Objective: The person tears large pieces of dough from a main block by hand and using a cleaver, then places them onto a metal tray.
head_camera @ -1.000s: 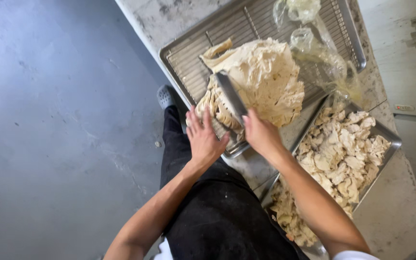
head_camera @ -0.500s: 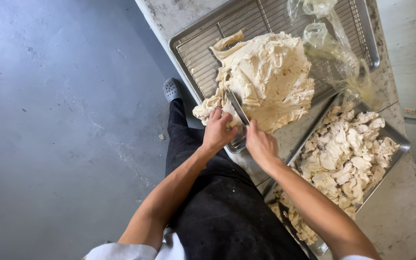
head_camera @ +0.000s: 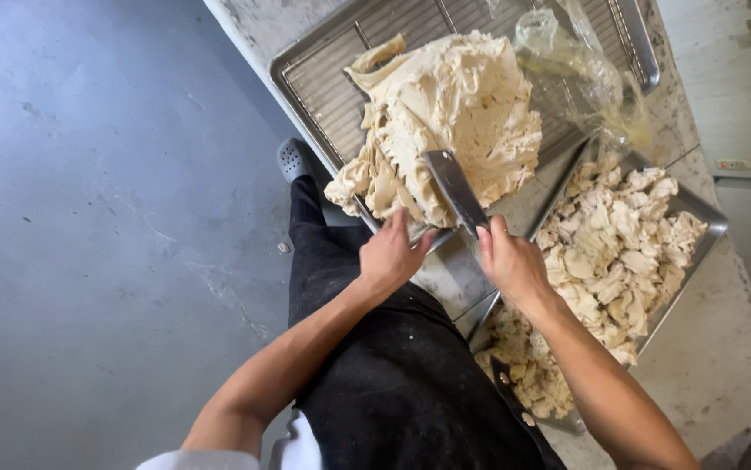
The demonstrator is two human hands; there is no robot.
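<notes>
Head view, looking down over the counter edge. A large pale mass of dough-like material [head_camera: 449,117] is being worked on a wire rack set in a metal sheet tray [head_camera: 319,83]. The mass is lying at about 12 o'clock from both hands, touching the left one; its long axis is running roughly from 7 o'clock to 1 o'clock across the rack.

A flat steel blade [head_camera: 455,190] is being held by the right hand [head_camera: 511,259], which is closed around the lower end; the handle itself is being hidden by the fingers, so the exact grip cannot be told. The blade is being pointed toward 11 o'clock, and its far end is being pressed against the near edge of the mass.

The left hand [head_camera: 390,254] is being kept partly open, fingers spread narrowly, fingertips being laid on the ragged lower flap of the mass just left of the blade. Nothing is being clasped in it. Of the two hands, the left is the nearer to the mass; the right is being kept apart from it by the blade's length.

At 3 o'clock from the right hand, a second metal tray [head_camera: 713,228] of torn pale pieces [head_camera: 619,239] is being kept just beside the first. A crumpled clear plastic bag [head_camera: 580,70] is lying at 1 o'clock, touching the far right of the mass.
</notes>
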